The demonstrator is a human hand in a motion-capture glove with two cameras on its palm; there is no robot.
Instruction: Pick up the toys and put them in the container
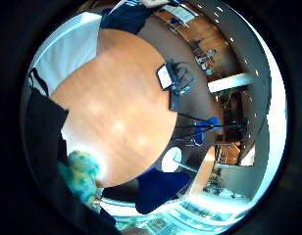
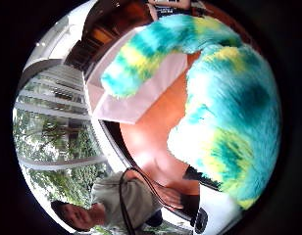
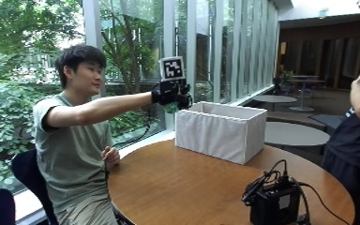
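— Person seated at the left of the round wooden counter (image 3: 186, 187), arm stretched out level. Where is the toy against the hands?

— Tucked in the black-gloved right hand (image 3: 169, 95), whose fingers are curled round it. From the outside view only a small green tuft of the fluffy turquoise-and-yellow plush toy (image 3: 170, 107) peeks out under the glove. Hand and toy are raised above the near left corner of the white fabric box container (image 3: 221, 131), clear of the counter. The bare left hand (image 3: 110, 156) rests at the counter's edge, near the person's chest.

— What do the palm views add?

— The thumb-side one shows the toy (image 2: 229, 122) close up, filling much of the picture, with one long furry limb reaching across the pale container (image 2: 141, 93) below. The little-finger-side one catches only a scrap of the toy (image 1: 81, 174) beside the glove, and otherwise the bare counter top (image 1: 116, 112) and a black device with cables (image 1: 173, 78).

— That device on the outside view?

— At the right, near the counter's edge (image 3: 273, 199), well apart from the container.

— How does the toy look?

— Long shaggy fur, turquoise with yellow patches and some white.
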